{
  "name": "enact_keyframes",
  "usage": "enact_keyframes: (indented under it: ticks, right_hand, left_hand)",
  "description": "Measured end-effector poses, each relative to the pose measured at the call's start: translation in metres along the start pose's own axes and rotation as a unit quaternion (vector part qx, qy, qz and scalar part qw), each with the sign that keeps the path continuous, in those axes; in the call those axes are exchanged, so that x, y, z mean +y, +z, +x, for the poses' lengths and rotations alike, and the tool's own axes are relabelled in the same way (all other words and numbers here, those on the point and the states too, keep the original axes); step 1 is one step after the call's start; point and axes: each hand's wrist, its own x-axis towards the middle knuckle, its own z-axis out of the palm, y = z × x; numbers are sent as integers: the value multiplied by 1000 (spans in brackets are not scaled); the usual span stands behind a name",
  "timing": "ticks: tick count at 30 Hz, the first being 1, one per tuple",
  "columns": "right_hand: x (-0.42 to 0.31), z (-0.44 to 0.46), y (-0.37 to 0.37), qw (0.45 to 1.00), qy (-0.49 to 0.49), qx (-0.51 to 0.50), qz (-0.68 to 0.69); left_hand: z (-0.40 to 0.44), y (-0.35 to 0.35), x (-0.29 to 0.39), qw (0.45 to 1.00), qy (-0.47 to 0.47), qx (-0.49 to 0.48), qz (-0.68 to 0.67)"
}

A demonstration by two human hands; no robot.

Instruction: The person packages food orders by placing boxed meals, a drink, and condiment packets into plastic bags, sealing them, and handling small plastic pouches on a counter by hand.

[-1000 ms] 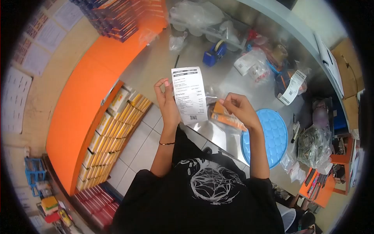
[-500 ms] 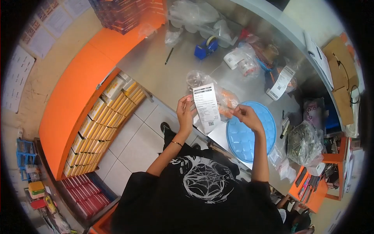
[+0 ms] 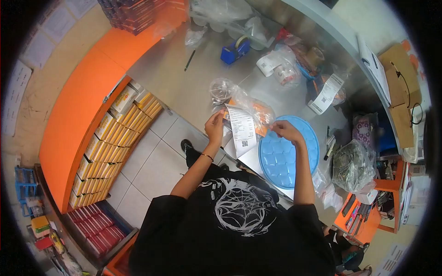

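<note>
A printed paper receipt (image 3: 242, 131) hangs in front of me, its top curling away. My left hand (image 3: 214, 127) pinches it at the upper left edge. Behind the receipt lies a clear plastic bag (image 3: 252, 106) with something orange inside, partly covered by the paper. My right hand (image 3: 288, 132) has its thumb and fingers pressed together at the bag's right edge; the exact grip is small in view. Under that hand is a round light-blue quilted lid or cushion (image 3: 289, 161), on the counter's near edge.
The metal counter (image 3: 170, 69) bears a blue tape dispenser (image 3: 235, 49), a dark pen (image 3: 189, 60), a receipt roll (image 3: 271, 63) and another long receipt (image 3: 327, 94). A crumpled clear bag (image 3: 354, 165) sits at right. Stacked yellow-white boxes (image 3: 108, 142) fill the orange cabinet (image 3: 83, 92) at left.
The receipt has tipped and its top now bends back, uncovering more of the orange-filled bag. Both hands keep nearly the same places, and the whole view has shifted slightly left.
</note>
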Motion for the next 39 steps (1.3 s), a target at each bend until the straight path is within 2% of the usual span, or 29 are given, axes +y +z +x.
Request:
enact_keyframes:
  ticks: [2, 4, 5, 7, 10, 13, 20, 22, 26, 28, 29, 31, 32, 34, 37, 39]
  right_hand:
    - [11, 5, 6, 1000, 7, 3, -3]
    - [30, 13, 16, 995, 9, 16, 96]
    - [32, 12, 19, 995, 8, 14, 97]
    - [37, 11, 27, 981, -4, 76, 177]
    - [45, 13, 38, 966, 4, 109, 232]
    - [41, 11, 43, 956, 42, 132, 257]
    - [29, 11, 55, 940, 89, 172, 280]
    - [25, 10, 56, 945, 156, 254, 133]
    - [36, 11, 60, 938, 196, 218, 183]
    - [45, 13, 64, 934, 134, 158, 290]
    - [47, 13, 65, 934, 139, 159, 290]
    - [50, 13, 67, 877, 104, 96, 458]
    - [54, 13, 70, 876, 108, 98, 460]
    - [62, 10, 74, 820, 68, 80, 562]
    - [67, 8, 82, 796, 46, 89, 597]
    - [62, 6, 84, 801, 43, 111, 587]
  left_hand:
    - [5, -2, -2, 1000, -3, 3, 3]
    - [9, -6, -1, 998, -52, -8, 15]
    - [9, -6, 2, 999, -51, -6, 16]
    - [10, -8, 8, 993, -121, -18, -3]
    - [19, -14, 5, 986, -161, -42, 15]
    - [19, -13, 10, 986, -161, -37, 30]
    - [22, -12, 10, 985, -153, -55, 56]
    - [25, -12, 4, 992, -93, -42, 70]
    - [32, -16, 1, 990, -67, -52, 113]
    - [30, -16, 3, 982, -52, -35, 176]
    - [31, -17, 2, 982, -57, -37, 176]
    - [36, -21, 0, 976, -65, -72, 198]
    - [37, -22, 0, 975, -70, -73, 199]
    - [39, -22, -1, 974, -64, -87, 200]
    - [41, -21, 7, 966, -74, -103, 225]
    - [54, -31, 1, 961, -85, -134, 229]
